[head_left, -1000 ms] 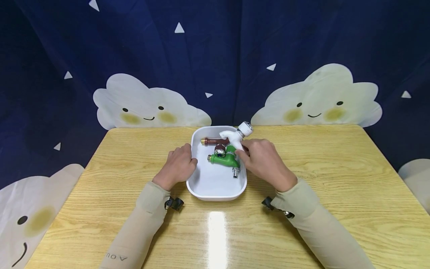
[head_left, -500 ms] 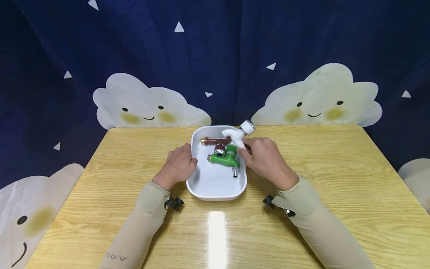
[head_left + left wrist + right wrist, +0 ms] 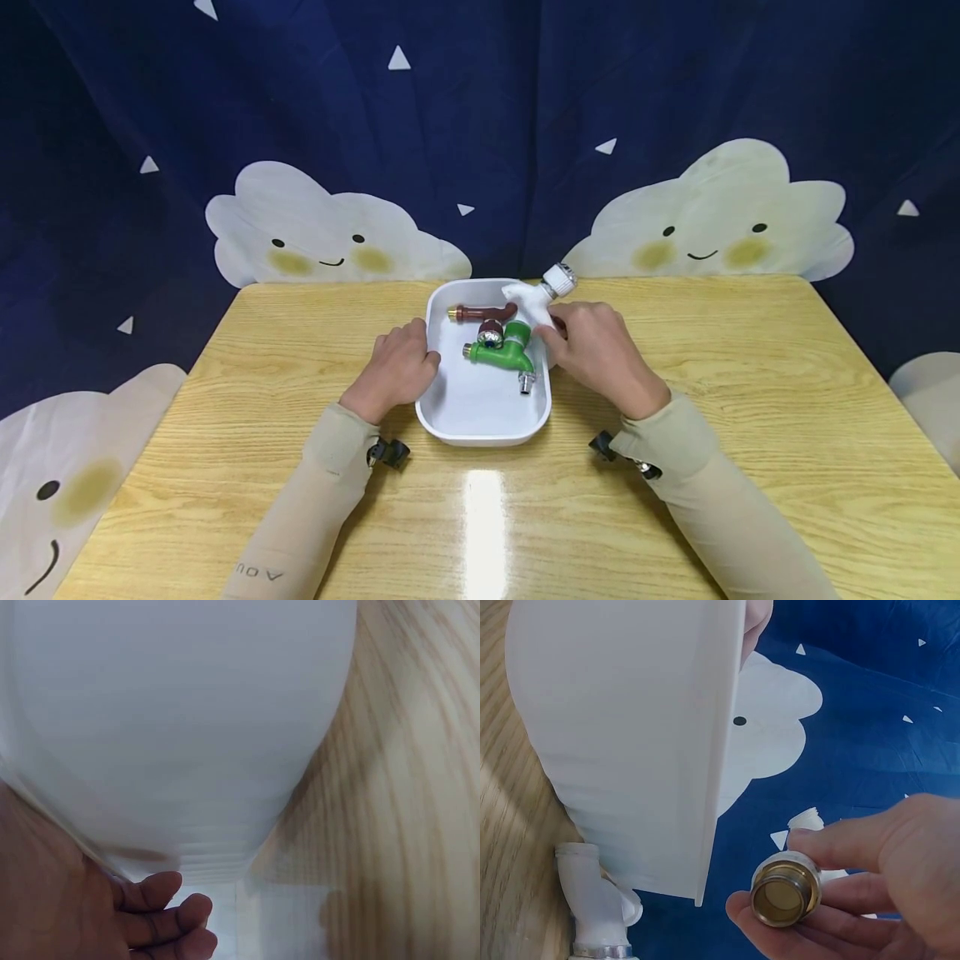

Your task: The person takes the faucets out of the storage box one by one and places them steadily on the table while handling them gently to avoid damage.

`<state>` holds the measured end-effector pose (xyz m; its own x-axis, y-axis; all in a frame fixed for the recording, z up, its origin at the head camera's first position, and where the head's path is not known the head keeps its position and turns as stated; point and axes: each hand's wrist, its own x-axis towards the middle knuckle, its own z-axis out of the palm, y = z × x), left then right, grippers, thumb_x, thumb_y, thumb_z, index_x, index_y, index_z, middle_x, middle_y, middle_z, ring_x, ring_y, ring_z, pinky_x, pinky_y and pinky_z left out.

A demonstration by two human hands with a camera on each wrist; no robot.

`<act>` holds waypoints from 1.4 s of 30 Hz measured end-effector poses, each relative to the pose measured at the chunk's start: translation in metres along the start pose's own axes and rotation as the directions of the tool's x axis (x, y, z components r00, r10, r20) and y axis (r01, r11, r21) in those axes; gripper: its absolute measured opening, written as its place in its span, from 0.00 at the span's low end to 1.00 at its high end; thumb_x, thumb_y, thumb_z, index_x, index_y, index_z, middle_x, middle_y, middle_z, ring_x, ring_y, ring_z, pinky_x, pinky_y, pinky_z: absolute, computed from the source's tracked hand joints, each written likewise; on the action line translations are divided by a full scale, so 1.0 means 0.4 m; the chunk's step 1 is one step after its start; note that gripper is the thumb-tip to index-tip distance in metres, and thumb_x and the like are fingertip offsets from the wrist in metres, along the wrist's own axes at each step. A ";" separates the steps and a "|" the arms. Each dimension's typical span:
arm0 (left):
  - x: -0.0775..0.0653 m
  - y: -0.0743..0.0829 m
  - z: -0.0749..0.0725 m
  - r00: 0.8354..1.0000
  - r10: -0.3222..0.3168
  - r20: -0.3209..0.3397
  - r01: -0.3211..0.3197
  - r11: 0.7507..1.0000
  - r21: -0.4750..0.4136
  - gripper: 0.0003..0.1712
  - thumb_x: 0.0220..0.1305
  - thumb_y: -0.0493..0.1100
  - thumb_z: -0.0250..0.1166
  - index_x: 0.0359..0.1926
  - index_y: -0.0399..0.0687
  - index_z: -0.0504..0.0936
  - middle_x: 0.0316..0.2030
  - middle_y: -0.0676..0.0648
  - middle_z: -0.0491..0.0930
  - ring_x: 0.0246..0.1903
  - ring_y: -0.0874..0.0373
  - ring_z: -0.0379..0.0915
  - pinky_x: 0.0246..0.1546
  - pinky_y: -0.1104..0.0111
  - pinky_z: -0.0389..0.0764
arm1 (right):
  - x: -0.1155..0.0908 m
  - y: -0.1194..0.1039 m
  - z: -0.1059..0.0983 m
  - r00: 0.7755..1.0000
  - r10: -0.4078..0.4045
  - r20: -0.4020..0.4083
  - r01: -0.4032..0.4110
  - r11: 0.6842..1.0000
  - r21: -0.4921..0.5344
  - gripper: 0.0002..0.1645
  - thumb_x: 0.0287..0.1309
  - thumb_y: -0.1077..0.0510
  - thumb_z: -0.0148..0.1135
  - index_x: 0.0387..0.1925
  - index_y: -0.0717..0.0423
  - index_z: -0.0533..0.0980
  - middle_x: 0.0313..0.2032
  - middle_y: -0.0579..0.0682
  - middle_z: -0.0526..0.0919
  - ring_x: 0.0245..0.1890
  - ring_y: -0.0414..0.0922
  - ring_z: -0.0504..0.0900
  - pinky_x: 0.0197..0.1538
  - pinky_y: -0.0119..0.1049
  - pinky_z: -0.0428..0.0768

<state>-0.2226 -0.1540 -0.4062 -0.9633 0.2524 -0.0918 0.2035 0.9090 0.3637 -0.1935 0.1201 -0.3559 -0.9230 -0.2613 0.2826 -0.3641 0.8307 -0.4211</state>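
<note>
My right hand [image 3: 602, 354] holds a white tap [image 3: 531, 302] over the right rim of a white plastic tray [image 3: 480, 421]. Its white knob points up and to the right. The tap's brass threaded end [image 3: 781, 898] shows between thumb and fingers in the right wrist view. At the tray's left wall, my left hand [image 3: 397, 367] grips the rim, with curled fingers [image 3: 161, 889] seen outside the wall. Inside the tray lie a green tap [image 3: 501, 357] with a metal spout and a brown tap [image 3: 480, 314] with a brass end, close together.
A second white tap [image 3: 596, 907] is on the wooden table [image 3: 750, 400] beside the tray, visible in the right wrist view. Behind the table hangs a dark blue curtain [image 3: 465, 108] with cloud prints. A light reflection lies in front of the tray.
My right hand has shifted slightly right and away from me, carrying the white tap off the other taps toward the tray's right rim. My left hand stays on the tray.
</note>
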 end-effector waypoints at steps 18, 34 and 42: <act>-0.005 0.004 -0.006 1.000 -0.008 -0.001 0.008 1.000 -0.002 0.19 0.71 0.46 0.48 0.52 0.35 0.71 0.38 0.40 0.74 0.42 0.44 0.71 0.50 0.53 0.69 | 0.006 0.016 -0.009 0.998 0.053 0.013 -0.053 0.998 -0.014 0.12 0.67 0.56 0.66 0.42 0.63 0.85 0.20 0.51 0.77 0.19 0.44 0.72 0.24 0.34 0.65; -0.003 0.001 -0.001 1.000 -0.008 0.003 0.008 1.000 -0.007 0.20 0.72 0.46 0.48 0.53 0.34 0.71 0.38 0.40 0.74 0.42 0.45 0.70 0.50 0.53 0.69 | 0.012 0.039 -0.009 0.997 0.077 0.002 -0.077 0.996 -0.034 0.11 0.67 0.55 0.66 0.35 0.60 0.84 0.18 0.50 0.75 0.19 0.45 0.72 0.24 0.35 0.65; -0.002 0.003 0.000 1.000 -0.011 0.002 0.011 1.000 -0.009 0.19 0.72 0.46 0.48 0.53 0.35 0.71 0.37 0.40 0.74 0.41 0.45 0.70 0.49 0.54 0.68 | 0.014 0.053 -0.011 0.997 0.082 0.003 -0.082 0.995 -0.049 0.11 0.67 0.55 0.65 0.31 0.59 0.82 0.17 0.50 0.75 0.20 0.47 0.72 0.26 0.35 0.65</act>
<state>-0.2215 -0.1533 -0.4055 -0.9651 0.2430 -0.0977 0.1914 0.9089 0.3706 -0.2058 0.1382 -0.3595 -0.9502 -0.1939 0.2441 -0.2807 0.8725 -0.3998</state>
